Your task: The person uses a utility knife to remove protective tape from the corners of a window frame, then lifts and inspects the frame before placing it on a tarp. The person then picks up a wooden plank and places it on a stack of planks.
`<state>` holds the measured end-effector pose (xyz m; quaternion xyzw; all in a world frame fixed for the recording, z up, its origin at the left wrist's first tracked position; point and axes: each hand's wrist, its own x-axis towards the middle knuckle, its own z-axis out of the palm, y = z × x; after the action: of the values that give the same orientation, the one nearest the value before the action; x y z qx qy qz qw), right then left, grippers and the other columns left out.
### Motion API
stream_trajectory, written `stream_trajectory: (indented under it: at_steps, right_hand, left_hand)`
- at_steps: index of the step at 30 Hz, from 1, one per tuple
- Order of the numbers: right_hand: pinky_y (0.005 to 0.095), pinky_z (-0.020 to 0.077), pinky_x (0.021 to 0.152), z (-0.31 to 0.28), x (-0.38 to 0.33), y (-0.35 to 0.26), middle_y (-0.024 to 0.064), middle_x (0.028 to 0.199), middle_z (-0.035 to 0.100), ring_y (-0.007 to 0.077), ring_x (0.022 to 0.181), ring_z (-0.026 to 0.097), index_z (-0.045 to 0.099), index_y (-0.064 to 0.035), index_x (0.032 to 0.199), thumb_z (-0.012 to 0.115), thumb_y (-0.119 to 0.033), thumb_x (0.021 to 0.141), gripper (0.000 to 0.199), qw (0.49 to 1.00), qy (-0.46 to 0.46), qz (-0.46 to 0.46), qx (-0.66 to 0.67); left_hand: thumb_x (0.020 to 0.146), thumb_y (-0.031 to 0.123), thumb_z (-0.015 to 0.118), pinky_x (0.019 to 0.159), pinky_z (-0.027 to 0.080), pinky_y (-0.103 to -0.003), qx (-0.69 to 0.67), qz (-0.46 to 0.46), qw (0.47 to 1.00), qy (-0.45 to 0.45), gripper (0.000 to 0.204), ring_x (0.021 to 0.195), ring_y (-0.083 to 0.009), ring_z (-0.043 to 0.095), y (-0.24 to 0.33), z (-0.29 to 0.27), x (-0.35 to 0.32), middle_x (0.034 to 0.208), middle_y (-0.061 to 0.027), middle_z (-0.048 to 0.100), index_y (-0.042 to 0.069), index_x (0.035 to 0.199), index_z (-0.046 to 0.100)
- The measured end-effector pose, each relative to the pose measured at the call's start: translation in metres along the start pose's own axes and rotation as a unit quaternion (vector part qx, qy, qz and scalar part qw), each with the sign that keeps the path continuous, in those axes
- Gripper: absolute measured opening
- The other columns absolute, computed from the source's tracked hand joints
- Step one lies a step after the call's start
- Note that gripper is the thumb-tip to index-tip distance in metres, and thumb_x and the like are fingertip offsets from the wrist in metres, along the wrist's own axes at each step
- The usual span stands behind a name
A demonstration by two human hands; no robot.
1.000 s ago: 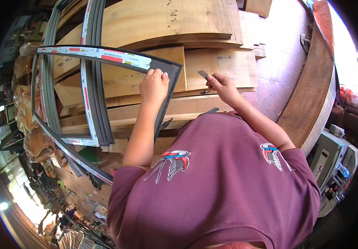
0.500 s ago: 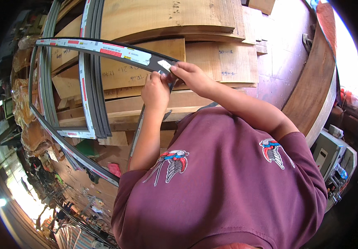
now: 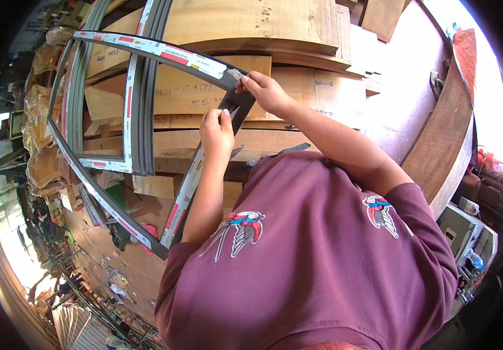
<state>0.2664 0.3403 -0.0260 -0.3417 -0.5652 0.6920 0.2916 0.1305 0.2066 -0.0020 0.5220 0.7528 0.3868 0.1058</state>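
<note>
A dark grey metal frame (image 3: 238, 114), faced with white-and-red protective film (image 3: 176, 53), is tilted in front of me. Near its upper right corner, my right hand (image 3: 266, 93) pinches a small whitish-grey piece of film (image 3: 236, 74) at the end of the top bar's strip. Lower on the right-hand bar, my left hand (image 3: 217, 133) is closed, thumb against fingers. A thin pale tip shows beside its thumb; what it belongs to I cannot make out. Another film strip (image 3: 184, 191) runs down that bar, partly behind my left forearm.
Stacked wooden boards (image 3: 251, 23) lie beyond the frame. More grey frames with film (image 3: 129, 105) lean behind it on the left. A long brown board (image 3: 438, 137) stands at the right, near a grey machine (image 3: 467, 239). Plastic-wrapped pieces (image 3: 43, 134) are at the far left.
The frame has turned, so its right-hand bar now shows more of its face. My hands have moved apart: the right slightly up and right, the left a little lower on the bar.
</note>
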Motion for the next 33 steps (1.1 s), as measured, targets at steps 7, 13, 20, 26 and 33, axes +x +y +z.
stream_trajectory:
  at_steps: [7,13,20,26,33]
  right_hand:
    - [0.0329,0.0490,0.087,0.006,-0.007,0.010,0.0095,0.096,0.071,0.0181,0.092,0.063,0.064,-0.0007,0.104,0.052,-0.032,0.106,0.034,0.997,-0.007,-0.044,-0.065]
    - [0.0349,0.0524,0.076,0.003,-0.032,-0.019,0.0112,0.086,0.070,0.0201,0.081,0.065,0.064,0.0009,0.100,0.054,-0.031,0.105,0.034,0.972,0.004,-0.041,-0.230]
    - [0.0312,0.0520,0.060,-0.013,-0.080,-0.020,0.0079,0.075,0.067,0.0144,0.064,0.064,0.063,0.0012,0.098,0.056,-0.030,0.104,0.033,0.994,0.034,0.050,-0.095]
    - [0.0292,0.0498,0.058,-0.015,-0.105,-0.018,0.0055,0.073,0.064,0.0120,0.062,0.060,0.062,-0.0005,0.099,0.054,-0.031,0.106,0.032,0.993,0.022,0.101,-0.066]
    - [0.0334,0.0486,0.065,-0.002,-0.106,0.011,0.0062,0.072,0.060,0.0156,0.068,0.058,0.060,-0.0009,0.099,0.051,-0.034,0.107,0.035,0.991,0.022,0.061,-0.121]
  left_hand:
    - [0.096,0.018,0.064,0.063,0.050,-0.040,-0.100,-0.142,0.985,0.000,0.023,0.062,-0.0271,0.065,-0.014,-0.006,-0.015,0.067,-0.0133,0.065,0.000,0.082,0.060]
    - [0.096,0.029,0.067,0.049,0.054,-0.032,-0.071,-0.236,0.967,-0.071,0.033,0.054,-0.0166,0.067,0.000,-0.027,0.005,0.066,-0.0092,0.066,-0.001,0.082,0.060]
    - [0.094,0.044,0.069,0.062,0.055,-0.040,0.034,-0.152,0.988,0.000,0.052,0.069,-0.0265,0.071,-0.002,-0.010,0.003,0.079,-0.0149,0.068,-0.002,0.113,0.054]
    - [0.093,0.046,0.064,0.075,0.052,-0.047,0.170,-0.110,0.973,-0.111,0.042,0.083,-0.0397,0.068,0.005,-0.006,0.018,0.087,-0.0197,0.071,0.004,0.089,0.069]
    - [0.095,0.036,0.063,0.070,0.048,-0.045,0.059,-0.059,0.992,-0.097,0.035,0.076,-0.0369,0.064,-0.023,-0.007,0.013,0.080,-0.0186,0.067,0.003,0.085,0.065]
